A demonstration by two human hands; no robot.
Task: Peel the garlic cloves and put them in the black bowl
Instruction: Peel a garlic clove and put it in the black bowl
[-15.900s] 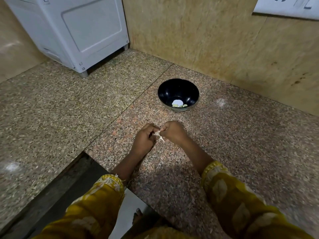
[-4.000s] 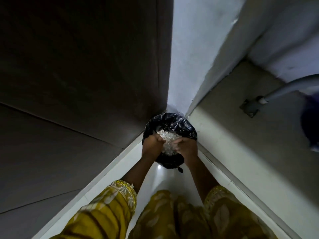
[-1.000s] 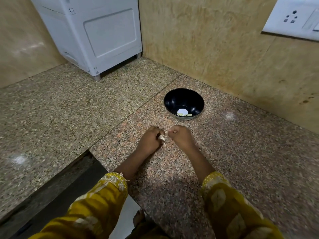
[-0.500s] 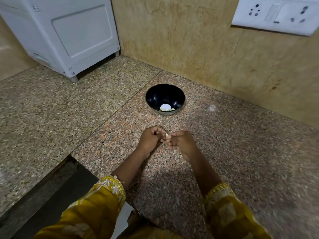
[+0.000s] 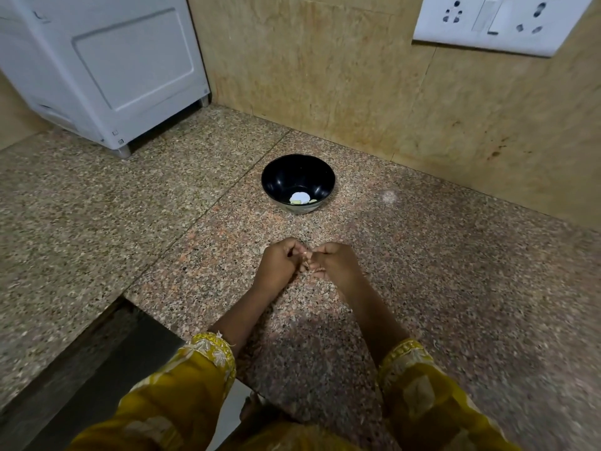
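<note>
A speckled granite countertop (image 5: 455, 288) fills the view and is closed off at the back by a tan stone wall (image 5: 325, 76). A thin seam (image 5: 208, 216) is seen running across the counter from 12 o'clock towards 8 o'clock. At 10 o'clock a white appliance (image 5: 107, 66) is stood on small feet in the corner. At 1 o'clock a white socket plate (image 5: 497, 22) is fixed to the wall. At 7 o'clock the counter edge drops away into a dark gap (image 5: 97, 369). Yellow patterned sleeves (image 5: 195, 369) are seen at the bottom.

The black bowl (image 5: 286, 177) is set on the counter at 12 o'clock from the hands, apart from them and near the wall. Nothing is placed between the bowl and the hands. A few pale peeled cloves (image 5: 299, 197) are seen at its bottom.

The left hand (image 5: 276, 265) and right hand (image 5: 335, 262) are brought together low over the counter, fingers curled. A garlic clove (image 5: 306, 255) is pinched between the fingertips of both. Only a small pale sliver of it is shown, and its skin cannot be made out.
</note>
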